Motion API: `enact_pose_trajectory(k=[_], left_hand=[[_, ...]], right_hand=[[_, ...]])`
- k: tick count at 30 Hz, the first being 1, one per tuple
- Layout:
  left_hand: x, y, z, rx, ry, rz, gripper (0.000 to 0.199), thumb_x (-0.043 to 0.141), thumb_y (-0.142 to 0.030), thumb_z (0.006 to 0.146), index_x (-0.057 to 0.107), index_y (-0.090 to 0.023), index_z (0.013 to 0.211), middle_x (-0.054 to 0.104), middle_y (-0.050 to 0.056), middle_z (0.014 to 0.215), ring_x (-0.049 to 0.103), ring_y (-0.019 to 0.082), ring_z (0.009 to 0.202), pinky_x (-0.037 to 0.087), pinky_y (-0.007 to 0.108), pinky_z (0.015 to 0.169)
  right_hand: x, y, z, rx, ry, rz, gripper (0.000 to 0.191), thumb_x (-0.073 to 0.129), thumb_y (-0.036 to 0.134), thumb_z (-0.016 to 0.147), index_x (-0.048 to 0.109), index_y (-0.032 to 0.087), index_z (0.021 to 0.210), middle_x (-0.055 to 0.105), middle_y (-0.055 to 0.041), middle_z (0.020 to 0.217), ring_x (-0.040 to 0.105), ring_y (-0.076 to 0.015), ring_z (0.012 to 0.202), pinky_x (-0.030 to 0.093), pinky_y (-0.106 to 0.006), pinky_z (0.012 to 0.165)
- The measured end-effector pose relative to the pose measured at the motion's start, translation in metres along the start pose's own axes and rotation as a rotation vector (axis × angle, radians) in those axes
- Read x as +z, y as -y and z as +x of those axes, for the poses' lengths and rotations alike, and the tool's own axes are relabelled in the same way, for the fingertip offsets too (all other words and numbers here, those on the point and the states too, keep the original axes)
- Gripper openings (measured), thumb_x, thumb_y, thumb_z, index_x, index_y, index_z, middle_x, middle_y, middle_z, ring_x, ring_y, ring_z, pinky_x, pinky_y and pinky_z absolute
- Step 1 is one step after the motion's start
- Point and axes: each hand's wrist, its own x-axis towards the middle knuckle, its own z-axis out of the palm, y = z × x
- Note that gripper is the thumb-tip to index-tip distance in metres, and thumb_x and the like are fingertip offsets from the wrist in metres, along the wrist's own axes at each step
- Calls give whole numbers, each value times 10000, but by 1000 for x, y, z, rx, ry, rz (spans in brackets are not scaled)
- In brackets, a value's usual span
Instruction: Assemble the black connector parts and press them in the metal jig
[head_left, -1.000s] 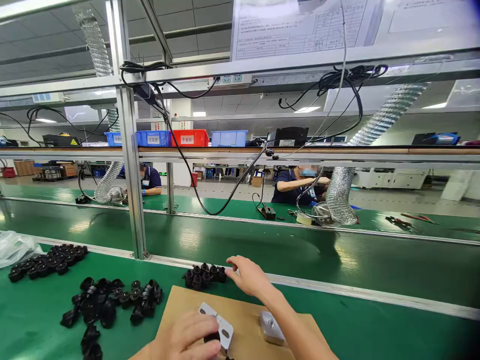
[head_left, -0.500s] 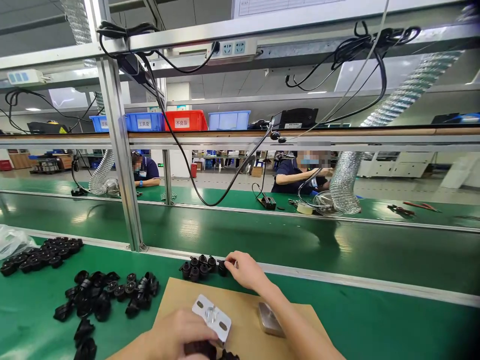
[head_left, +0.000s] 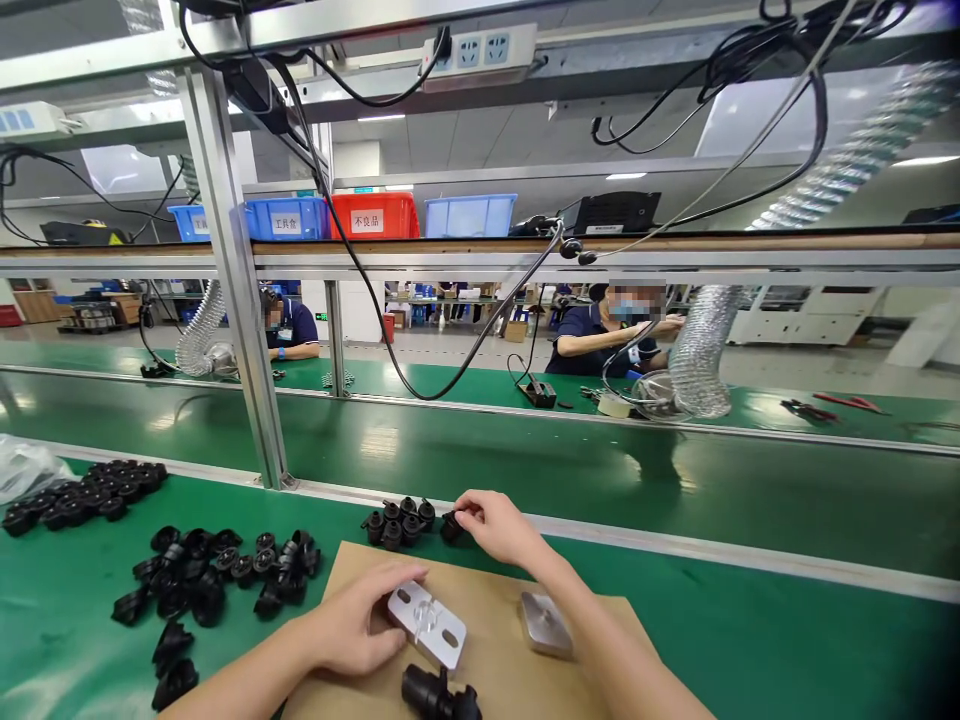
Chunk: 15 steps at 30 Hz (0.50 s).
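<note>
My left hand is at the left end of a silver metal block with two slots and a round recess, thumb and fingers curved around that end. The block sits on a brown board. Just below it lies a black plastic fitting, on its side. My right hand reaches past the board and pinches a small black plastic part beside a cluster of similar black parts. A second metal block rests on the board, left of my right forearm.
Loose black parts spread over the green mat on the left, with more rows behind. A clear plastic bag lies at the far left. A metal post rises from the bench. Across the line, two people sit working.
My left hand has moved up from the black fitting to the metal block, leaving the fitting uncovered on the board. My right hand stays at the small black part, which has tilted slightly.
</note>
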Motion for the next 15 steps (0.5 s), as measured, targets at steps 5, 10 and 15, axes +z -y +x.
enact_pose_trajectory(k=[5, 10, 15], left_hand=[[6, -5, 3, -95, -39, -188, 888, 788, -113, 775, 472, -290, 1585, 672, 108, 1403, 680, 300, 1208, 544, 474, 1087], [13, 1, 6, -135, -128, -150, 957, 838, -114, 732, 463, -306, 1592, 691, 62, 1273, 662, 235, 1004, 546, 395, 953], [12, 0, 6, -139, -156, -186, 856, 791, -214, 829, 433, -276, 1604, 675, 78, 1257, 643, 221, 964, 534, 375, 898]], right_hand=[[-24, 4, -5, -54, 84, 90, 247, 554, 257, 934, 773, 179, 1017, 806, -74, 960, 708, -228, 840, 521, -323, 756], [-36, 19, -14, -100, 125, 131, 237, 563, 237, 925, 775, 204, 1027, 784, -70, 1067, 691, -228, 904, 520, -342, 809], [-41, 42, -26, -136, 155, 134, 238, 550, 203, 942, 776, 227, 1013, 754, -58, 1080, 675, -224, 947, 511, -340, 827]])
